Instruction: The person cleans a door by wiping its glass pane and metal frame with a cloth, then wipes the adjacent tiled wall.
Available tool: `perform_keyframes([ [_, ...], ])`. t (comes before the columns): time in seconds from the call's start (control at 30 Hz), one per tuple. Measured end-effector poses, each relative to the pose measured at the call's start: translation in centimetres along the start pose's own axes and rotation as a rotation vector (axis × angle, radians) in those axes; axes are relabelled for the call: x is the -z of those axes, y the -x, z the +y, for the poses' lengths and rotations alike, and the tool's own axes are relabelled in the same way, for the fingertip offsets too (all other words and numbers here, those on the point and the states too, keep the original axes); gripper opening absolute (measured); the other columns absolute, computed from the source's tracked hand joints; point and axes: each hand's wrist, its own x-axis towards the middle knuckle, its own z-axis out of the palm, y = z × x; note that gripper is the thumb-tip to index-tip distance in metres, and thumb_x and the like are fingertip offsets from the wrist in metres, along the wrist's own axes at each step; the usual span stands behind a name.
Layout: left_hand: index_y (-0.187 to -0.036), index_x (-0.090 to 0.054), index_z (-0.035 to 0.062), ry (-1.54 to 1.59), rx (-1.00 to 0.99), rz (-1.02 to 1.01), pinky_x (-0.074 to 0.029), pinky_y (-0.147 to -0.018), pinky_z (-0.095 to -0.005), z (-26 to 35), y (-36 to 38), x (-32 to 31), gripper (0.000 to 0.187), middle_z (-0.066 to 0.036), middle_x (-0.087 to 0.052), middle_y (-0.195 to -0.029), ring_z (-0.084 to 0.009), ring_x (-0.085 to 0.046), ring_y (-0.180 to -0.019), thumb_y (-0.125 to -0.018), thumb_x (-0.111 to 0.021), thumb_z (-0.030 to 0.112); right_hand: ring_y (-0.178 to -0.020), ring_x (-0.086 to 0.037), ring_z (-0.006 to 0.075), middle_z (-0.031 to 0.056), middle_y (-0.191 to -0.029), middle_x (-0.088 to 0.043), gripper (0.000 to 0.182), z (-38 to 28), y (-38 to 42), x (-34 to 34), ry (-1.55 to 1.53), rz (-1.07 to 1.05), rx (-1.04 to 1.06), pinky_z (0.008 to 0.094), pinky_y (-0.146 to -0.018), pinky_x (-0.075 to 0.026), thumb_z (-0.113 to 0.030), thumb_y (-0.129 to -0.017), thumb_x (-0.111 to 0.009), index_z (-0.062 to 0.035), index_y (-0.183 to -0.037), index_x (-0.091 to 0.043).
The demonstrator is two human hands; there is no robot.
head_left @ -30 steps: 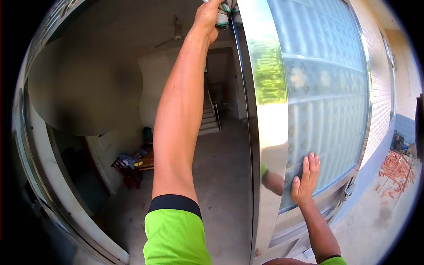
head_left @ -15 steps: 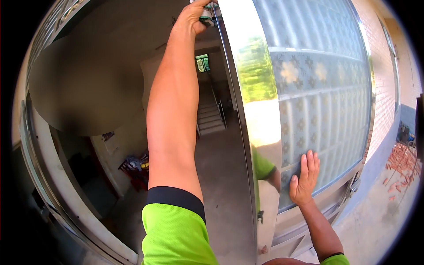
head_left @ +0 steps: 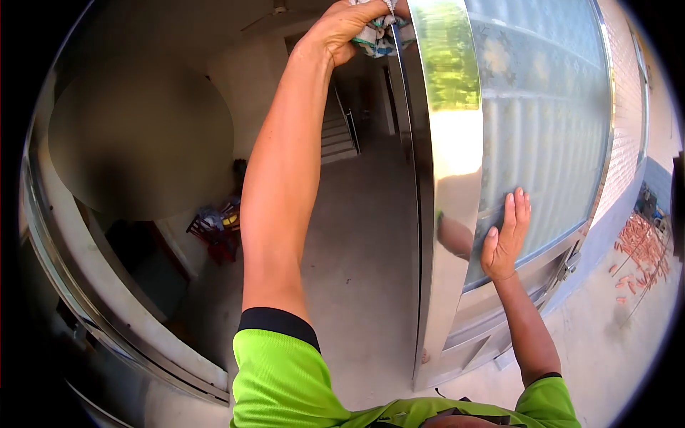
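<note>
A metal-framed door [head_left: 449,285] with a patterned frosted glass panel [head_left: 542,135] stands open in front of me. High up, my left hand [head_left: 346,32] is closed on a crumpled white and green cloth [head_left: 378,37], which touches the door's upright edge. My right hand [head_left: 508,239] lies against the lower left part of the glass, its fingers spread and pointing up, with nothing in it. The fingertips of my left hand are partly hidden by the cloth and the frame.
Beyond the doorway are stairs [head_left: 337,139] and a dark red chair [head_left: 217,239] with things on it. A metal door frame [head_left: 78,299] runs down the left. Outside at the right, reddish pieces [head_left: 642,246] lie on the ground near a brick wall [head_left: 628,114].
The view has shifted, and the door edge stands further right in it. My left hand with the cloth appears further right and slightly lower; my right hand still rests on the glass.
</note>
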Motion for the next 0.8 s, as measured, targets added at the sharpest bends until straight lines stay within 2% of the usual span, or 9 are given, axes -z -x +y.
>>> perform_keyframes([
  [0.03, -0.109, -0.068, 0.0045, -0.067, 0.005, 0.070, -0.051, -0.075, -0.0312, -0.1, 2.9, -2.1, 0.024, -0.002, -0.070, -0.098, -0.0125, -0.064, -0.083, -0.088, -0.071, 0.016, -0.144, -0.029, 0.0411, 0.0221, -0.154, -0.035, 0.058, -0.1, 0.1, -0.1, -0.003, 0.005, -0.008, 0.0541, -0.118, -0.017, -0.022, -0.095, -0.040, 0.0012, -0.148, -0.038],
  [0.07, -0.109, -0.068, 0.0045, -0.046, 0.031, 0.070, -0.051, -0.075, -0.0312, -1.3, 5.1, -2.7, 0.024, -0.002, -0.070, -0.098, -0.0125, -0.064, -0.083, -0.088, -0.071, 0.016, -0.144, -0.029, 0.0411, 0.0221, -0.154, -0.035, 0.058, -0.2, 0.1, -0.1, 0.007, -0.024, -0.018, 0.0541, -0.118, -0.017, -0.022, -0.095, -0.040, 0.0012, -0.148, -0.038],
  [0.13, -0.106, -0.070, 0.0053, -0.042, 0.076, -0.061, -0.052, -0.073, -0.0296, -3.2, 8.7, -3.9, 0.022, -0.001, -0.070, -0.094, -0.0107, -0.063, -0.082, -0.088, -0.072, 0.017, -0.144, -0.029, 0.0410, 0.0217, -0.154, -0.035, 0.057, -0.5, 0.0, -0.4, -0.015, 0.032, -0.024, 0.0538, -0.118, -0.017, -0.022, -0.096, -0.039, 0.0009, -0.148, -0.038],
  [0.17, -0.105, -0.070, 0.0057, -0.027, 0.115, -0.025, -0.051, -0.071, -0.0277, -4.3, 10.8, -4.9, 0.020, -0.001, -0.069, -0.093, -0.0098, -0.062, -0.080, -0.089, -0.071, 0.016, -0.144, -0.029, 0.0410, 0.0217, -0.154, -0.035, 0.057, -0.5, -0.1, -0.4, -0.007, 0.008, -0.032, 0.0538, -0.118, -0.017, -0.022, -0.096, -0.039, 0.0009, -0.148, -0.038],
  [0.27, -0.104, -0.071, 0.0053, -0.075, 0.249, -0.015, -0.050, -0.073, -0.0256, -9.9, 15.8, -6.2, 0.020, 0.000, -0.069, -0.092, -0.0082, -0.061, -0.081, -0.088, -0.072, 0.018, -0.143, -0.030, 0.0411, 0.0214, -0.154, -0.036, 0.057, -0.7, 0.1, -0.6, -0.018, 0.015, -0.042, 0.0536, -0.118, -0.017, -0.022, -0.096, -0.039, 0.0008, -0.148, -0.038],
  [0.43, -0.103, -0.066, 0.0034, 0.163, 0.259, -0.035, -0.051, -0.080, -0.0270, -17.4, 26.0, -10.3, 0.016, -0.001, -0.068, -0.092, -0.0097, -0.063, -0.085, -0.087, -0.067, 0.007, -0.142, -0.031, 0.0411, 0.0221, -0.153, -0.036, 0.056, -0.8, 0.2, -1.1, -0.026, 0.059, -0.034, 0.0536, -0.117, -0.018, -0.021, -0.096, -0.038, 0.0011, -0.147, -0.039],
  [0.53, -0.105, -0.064, 0.0030, 0.142, 0.383, -0.070, -0.052, -0.082, -0.0288, -21.4, 31.9, -12.1, 0.020, -0.001, -0.068, -0.096, -0.0099, -0.064, -0.089, -0.086, -0.066, 0.002, -0.142, -0.031, 0.0410, 0.0222, -0.153, -0.037, 0.056, -0.9, 0.1, -1.1, -0.031, 0.073, -0.025, 0.0532, -0.117, -0.018, -0.021, -0.096, -0.039, 0.0011, -0.147, -0.039],
  [0.67, -0.112, -0.063, 0.0047, 0.121, 0.652, -0.145, -0.053, -0.082, -0.0293, -27.6, 39.8, -15.0, 0.026, -0.002, -0.069, -0.102, -0.0111, -0.064, -0.092, -0.086, -0.068, 0.004, -0.142, -0.032, 0.0407, 0.0219, -0.152, -0.037, 0.056, -0.8, 0.1, -1.2, -0.049, 0.098, -0.027, 0.0524, -0.117, -0.019, -0.021, -0.096, -0.040, 0.0006, -0.147, -0.040],
  [0.8, -0.113, -0.064, 0.0050, 0.072, 0.759, -0.084, -0.053, -0.083, -0.0290, -32.3, 45.8, -18.1, 0.029, -0.002, -0.069, -0.102, -0.0111, -0.064, -0.093, -0.085, -0.070, 0.006, -0.142, -0.032, 0.0405, 0.0212, -0.153, -0.037, 0.056, -0.6, 0.3, -1.4, -0.054, 0.104, -0.035, 0.0519, -0.117, -0.019, -0.022, -0.096, -0.040, -0.0001, -0.147, -0.041],
])
